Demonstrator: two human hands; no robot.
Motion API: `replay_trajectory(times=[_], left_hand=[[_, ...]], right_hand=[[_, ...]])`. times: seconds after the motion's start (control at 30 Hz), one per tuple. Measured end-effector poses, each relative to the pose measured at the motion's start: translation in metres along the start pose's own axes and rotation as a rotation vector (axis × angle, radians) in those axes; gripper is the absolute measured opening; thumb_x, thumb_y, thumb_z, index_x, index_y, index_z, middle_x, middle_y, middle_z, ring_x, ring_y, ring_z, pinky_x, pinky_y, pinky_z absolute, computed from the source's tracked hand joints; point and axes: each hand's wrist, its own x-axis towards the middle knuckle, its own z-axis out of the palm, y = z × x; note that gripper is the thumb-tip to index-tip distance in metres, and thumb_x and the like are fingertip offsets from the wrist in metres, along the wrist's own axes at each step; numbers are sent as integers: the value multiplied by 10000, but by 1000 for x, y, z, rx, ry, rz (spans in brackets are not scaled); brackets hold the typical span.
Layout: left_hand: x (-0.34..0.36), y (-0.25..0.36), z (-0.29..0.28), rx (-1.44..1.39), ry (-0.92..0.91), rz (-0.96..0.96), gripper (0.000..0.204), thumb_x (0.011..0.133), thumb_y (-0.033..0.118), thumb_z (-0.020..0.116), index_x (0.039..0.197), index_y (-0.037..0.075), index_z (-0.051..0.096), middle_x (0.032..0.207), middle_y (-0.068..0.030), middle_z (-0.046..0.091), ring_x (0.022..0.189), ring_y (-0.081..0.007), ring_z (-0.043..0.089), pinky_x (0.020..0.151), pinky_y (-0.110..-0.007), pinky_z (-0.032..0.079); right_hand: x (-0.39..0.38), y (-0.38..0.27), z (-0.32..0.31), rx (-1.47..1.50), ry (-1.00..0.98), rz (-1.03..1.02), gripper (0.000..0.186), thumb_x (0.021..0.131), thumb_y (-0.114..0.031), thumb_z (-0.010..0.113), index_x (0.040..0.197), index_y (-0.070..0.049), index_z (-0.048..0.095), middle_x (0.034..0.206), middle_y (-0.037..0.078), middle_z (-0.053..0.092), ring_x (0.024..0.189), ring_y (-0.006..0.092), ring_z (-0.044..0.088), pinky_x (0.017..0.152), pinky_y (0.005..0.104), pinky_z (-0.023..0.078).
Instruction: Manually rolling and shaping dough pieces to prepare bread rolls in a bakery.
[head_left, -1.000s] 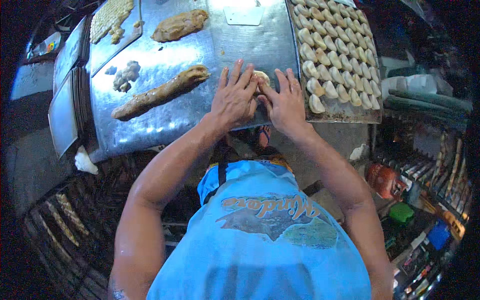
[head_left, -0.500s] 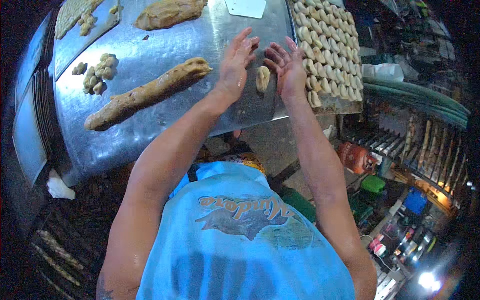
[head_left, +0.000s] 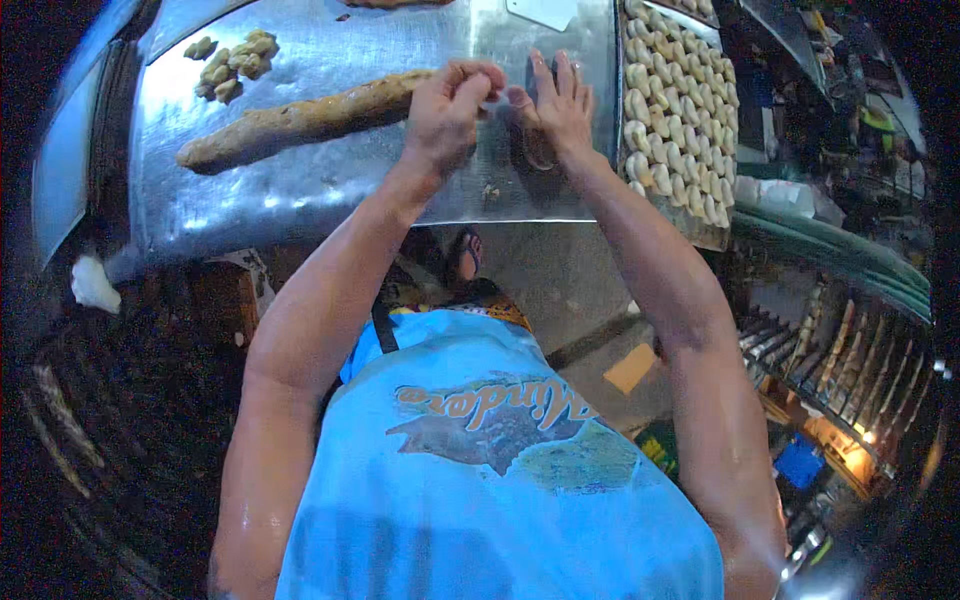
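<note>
Long, brown, cylindrical dough roll is laid left of L. hand (nearer one), roll axis approx. sideways; L. is curled, pinched item can't be told; R. hand is spread.

A flat tan sheet lies on the grey floor. At the right, a green roll stretches beside some whitish plastic, with a row of slats below it. Near the slats are a small light and, in the dim corner, what may be a blue box. A white lump sits at far left.
</note>
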Motion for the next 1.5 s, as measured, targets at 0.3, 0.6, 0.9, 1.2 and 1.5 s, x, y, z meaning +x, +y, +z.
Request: replay_trajectory(times=[0.3,0.6,0.9,1.2,1.5], left_hand=[[-85,-46,20,1584,-280,639,412,981,306,716,1374,183,714,1591,-133,529,1524,-373,423,1243,-542,338],[-98,-21,-23,1316,-293,542,358,957,347,753,1287,212,769,1532,-151,579,1493,-414,458,1219,-540,388],[-96,-16,-33,1201,-287,548,305,955,293,758,1250,219,786,1443,-102,646,1444,-385,519,1192,-528,418],[-93,-52,76,1295,-464,616,353,929,188,749,1281,163,747,1479,-88,618,1482,-370,478,1196,-556,380],[-86,-77,148,1503,-869,650,708,1002,479,659,1598,133,498,1710,-50,410,1618,-314,287,1305,-619,172]], right_hand=[[-46,8,-71,360,-97,-59,311,956,-177,726,1247,-69,732,1292,174,687,1232,390,609,1021,478,513],[-138,-29,-68,45,22,-24,475,1005,-336,711,1474,-274,662,1610,158,468,1474,418,429,1192,585,341],[-98,-7,-67,331,86,212,375,983,-295,747,1335,-168,743,1468,203,638,1417,411,533,1182,477,419],[-162,89,-129,807,199,563,361,884,-137,833,1224,-43,758,1072,144,794,951,230,767,869,365,601],[-163,152,-133,828,36,683,255,894,-140,824,1117,-21,791,1051,143,797,915,223,761,857,365,594]])
